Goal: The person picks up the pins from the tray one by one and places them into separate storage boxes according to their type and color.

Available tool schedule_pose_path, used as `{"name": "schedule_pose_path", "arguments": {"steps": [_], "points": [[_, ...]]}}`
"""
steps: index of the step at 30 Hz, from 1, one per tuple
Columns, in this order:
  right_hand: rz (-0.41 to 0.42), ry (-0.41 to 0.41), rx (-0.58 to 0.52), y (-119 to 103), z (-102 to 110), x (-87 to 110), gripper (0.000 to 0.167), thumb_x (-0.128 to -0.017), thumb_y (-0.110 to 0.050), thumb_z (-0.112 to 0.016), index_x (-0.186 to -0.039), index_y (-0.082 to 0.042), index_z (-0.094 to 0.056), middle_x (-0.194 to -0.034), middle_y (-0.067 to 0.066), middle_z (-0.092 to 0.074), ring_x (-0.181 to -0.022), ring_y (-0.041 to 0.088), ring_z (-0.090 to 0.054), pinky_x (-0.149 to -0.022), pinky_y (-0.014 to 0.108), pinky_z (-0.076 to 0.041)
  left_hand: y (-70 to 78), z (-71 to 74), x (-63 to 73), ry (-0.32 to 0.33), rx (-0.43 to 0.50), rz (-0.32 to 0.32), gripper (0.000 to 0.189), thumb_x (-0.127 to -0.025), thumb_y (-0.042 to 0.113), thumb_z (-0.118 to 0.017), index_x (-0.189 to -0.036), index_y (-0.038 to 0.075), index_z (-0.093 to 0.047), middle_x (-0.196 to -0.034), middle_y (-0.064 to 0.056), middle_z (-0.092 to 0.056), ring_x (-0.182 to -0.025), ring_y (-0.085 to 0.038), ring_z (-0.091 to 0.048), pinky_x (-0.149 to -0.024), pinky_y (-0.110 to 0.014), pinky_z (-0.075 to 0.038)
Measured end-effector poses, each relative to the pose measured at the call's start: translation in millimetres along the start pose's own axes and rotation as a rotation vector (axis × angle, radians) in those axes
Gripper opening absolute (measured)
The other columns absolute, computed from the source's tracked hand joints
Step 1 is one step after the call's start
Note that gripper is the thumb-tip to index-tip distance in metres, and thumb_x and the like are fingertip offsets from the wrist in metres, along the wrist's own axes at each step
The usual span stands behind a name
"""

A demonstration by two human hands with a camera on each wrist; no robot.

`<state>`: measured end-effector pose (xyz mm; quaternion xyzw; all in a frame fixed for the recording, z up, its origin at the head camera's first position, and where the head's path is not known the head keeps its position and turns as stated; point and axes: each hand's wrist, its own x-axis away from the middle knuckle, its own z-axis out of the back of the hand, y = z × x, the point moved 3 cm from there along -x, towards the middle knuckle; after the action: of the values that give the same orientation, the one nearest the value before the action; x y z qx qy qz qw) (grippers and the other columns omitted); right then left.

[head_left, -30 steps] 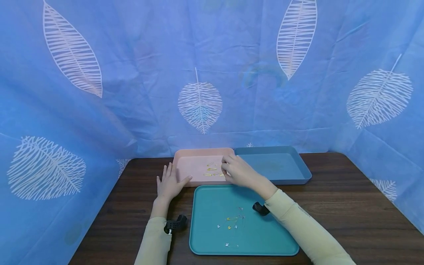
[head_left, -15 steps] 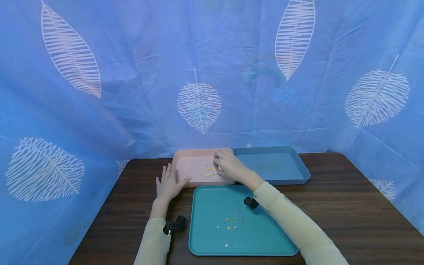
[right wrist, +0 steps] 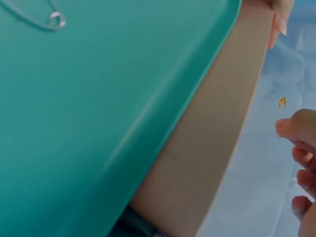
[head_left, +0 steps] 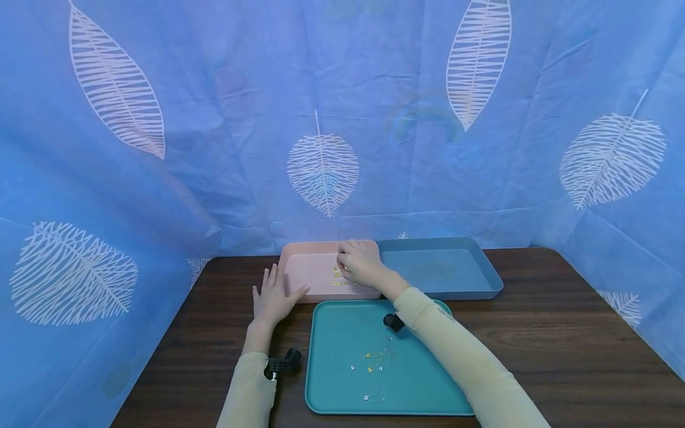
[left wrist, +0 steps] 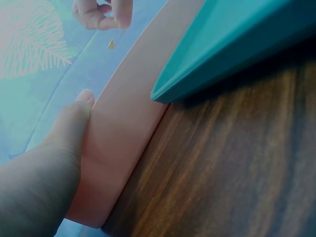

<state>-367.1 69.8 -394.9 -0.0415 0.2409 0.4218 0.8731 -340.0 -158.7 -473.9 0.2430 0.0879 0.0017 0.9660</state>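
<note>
Head view shows the right hand (head_left: 360, 263) over the pink tray (head_left: 305, 270); at its wrist camera I see thumb and fingertip pinching a yellow-capped safety pin (right wrist: 282, 101) near the coil end, cap upward. The left hand (head_left: 272, 304) grasps nothing: its fingers are straight and spread, the thumb touching the tray's rim. I judge this steadying useful, because so light a tray could slide. For thin wire, a gentle pinch is enough, and any release is better made low, so the pin does not bounce or hook the yellow pins (head_left: 338, 283) lying there. The teal tray (head_left: 332, 333), smooth with rounded corners, bears a loose scatter of pins (head_left: 367, 397), white-capped and yellow-capped. The plain blue tray (head_left: 439, 261) stands beside the pink one. The table (head_left: 230, 297) has dark, streaked wood grain.
</note>
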Motion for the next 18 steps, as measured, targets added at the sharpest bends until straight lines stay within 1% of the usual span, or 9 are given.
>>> {"name": "schedule_pose_path", "arguments": {"steps": [7, 12, 18], "points": [[-0.049, -0.042, -0.011, 1, -10, -9.3, 0.022, -0.092, -0.012, -0.065, -0.072, -0.013, -0.058, -0.094, 0.004, -0.056, -0.079, 0.018, -0.040, -0.071, 0.031, -0.036, 1.3, 0.8, 0.5, -0.010, 0.001, 0.008, 0.103, -0.083, 0.072, -0.056, -0.157, 0.013, -0.015, -0.164, -0.016, -0.015, -0.152, -0.037, -0.011, -0.114, -0.072, -0.010], [-0.076, -0.068, -0.044, 1, -16, -17.6, 0.022, -0.093, -0.010, -0.064, -0.072, -0.012, -0.059, -0.094, 0.005, -0.056, -0.080, 0.019, -0.039, -0.070, 0.031, -0.033, 1.1, -0.2, 0.3, -0.010, -0.004, 0.010, 0.104, -0.082, 0.073, -0.056, -0.158, 0.014, -0.014, -0.163, -0.017, -0.016, -0.152, -0.037, -0.011, -0.113, -0.072, -0.010], [-0.074, -0.119, -0.036, -2, -25, -29.1, 0.022, -0.092, -0.010, -0.064, -0.071, -0.013, -0.058, -0.095, 0.004, -0.056, -0.083, 0.019, -0.042, -0.072, 0.032, -0.037, -0.7, 0.5, -0.6, -0.013, 0.001, 0.006, 0.105, -0.082, 0.074, -0.055, -0.158, 0.013, -0.015, -0.164, -0.017, -0.014, -0.152, -0.037, -0.010, -0.113, -0.073, -0.010]]}}
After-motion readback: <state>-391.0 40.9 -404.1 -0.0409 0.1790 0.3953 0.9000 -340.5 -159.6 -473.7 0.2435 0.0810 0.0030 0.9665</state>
